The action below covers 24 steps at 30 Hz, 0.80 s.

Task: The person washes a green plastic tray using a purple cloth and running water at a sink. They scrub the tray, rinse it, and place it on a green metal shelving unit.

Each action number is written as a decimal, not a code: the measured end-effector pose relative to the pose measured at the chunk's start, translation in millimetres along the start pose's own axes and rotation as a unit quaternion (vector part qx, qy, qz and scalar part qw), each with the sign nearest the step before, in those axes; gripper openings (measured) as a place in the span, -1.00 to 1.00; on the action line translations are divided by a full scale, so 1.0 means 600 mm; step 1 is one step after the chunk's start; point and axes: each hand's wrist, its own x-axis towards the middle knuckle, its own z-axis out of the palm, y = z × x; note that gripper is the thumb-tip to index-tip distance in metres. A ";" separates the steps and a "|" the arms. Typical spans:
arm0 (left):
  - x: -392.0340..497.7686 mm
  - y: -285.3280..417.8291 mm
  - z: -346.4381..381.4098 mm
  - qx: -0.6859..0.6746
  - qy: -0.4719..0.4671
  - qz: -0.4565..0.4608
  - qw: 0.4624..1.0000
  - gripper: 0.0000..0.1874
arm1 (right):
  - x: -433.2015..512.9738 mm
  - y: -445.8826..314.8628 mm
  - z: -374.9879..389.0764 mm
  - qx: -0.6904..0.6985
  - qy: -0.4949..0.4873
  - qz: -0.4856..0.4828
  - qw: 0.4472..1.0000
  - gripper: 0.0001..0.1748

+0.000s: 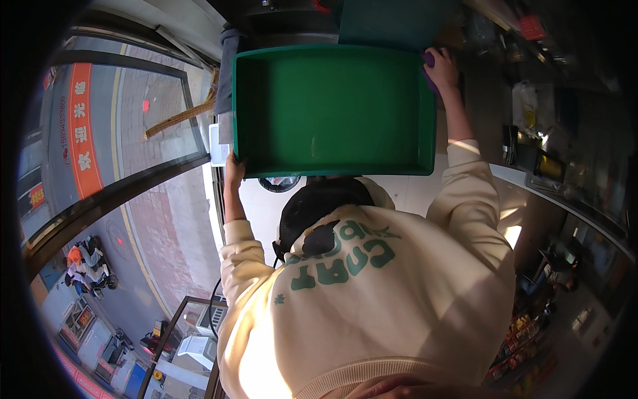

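Note:
A green plastic tray (326, 109) with raised walls spans the space before me, its inside bare. My left hand (235, 167) grips the tray's near left corner, fingers curled over the rim. At the far right corner, my right hand (442, 70) holds a purple cloth (430, 75) against the rim. Part of that cloth is hidden under my fingers. Past the tray's far side is a dark green panel (389, 22), and a grey cloth (227, 72) hangs along its left side.
On the left, a framed glass door (134, 109) with a red lettered strip faces the street. A straw broom (179, 117) leans near it. Below the tray is a bin with a black liner (279, 184). To the right runs a cluttered counter (528, 134). Outside, people ride a scooter (89, 269).

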 end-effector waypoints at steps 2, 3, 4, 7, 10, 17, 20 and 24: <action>-0.007 -0.006 -0.004 -0.003 0.003 0.002 1.000 -0.51 | 0.009 -0.012 -0.008 -0.040 -0.026 -0.004 0.999 -0.62; -0.012 -0.013 -0.006 0.004 0.006 0.009 1.000 -0.51 | 0.016 -0.013 -0.008 -0.042 -0.067 0.004 0.997 -0.57; -0.015 -0.019 -0.008 0.011 0.010 0.016 1.000 -0.51 | 0.025 -0.014 -0.008 -0.045 -0.109 0.011 0.993 -0.53; -0.027 -0.030 -0.008 0.007 0.021 0.038 0.999 -0.48 | 0.050 -0.029 -0.011 -0.039 -0.186 0.018 0.982 -0.48; -0.032 -0.026 -0.008 0.007 0.031 0.027 0.999 -0.46 | 0.071 -0.066 -0.016 -0.021 -0.227 -0.018 0.973 -0.50; -0.030 -0.021 -0.004 -0.043 0.032 0.018 0.998 -0.45 | 0.089 -0.285 0.001 0.002 -0.239 -0.144 0.960 -0.47; -0.028 -0.024 0.002 -0.041 0.044 0.032 0.998 -0.45 | 0.101 -0.398 0.033 0.053 -0.245 -0.187 0.950 -0.44; -0.025 -0.031 0.001 -0.033 0.058 0.067 0.996 -0.45 | 0.095 -0.564 0.063 0.109 -0.203 -0.199 0.952 -0.41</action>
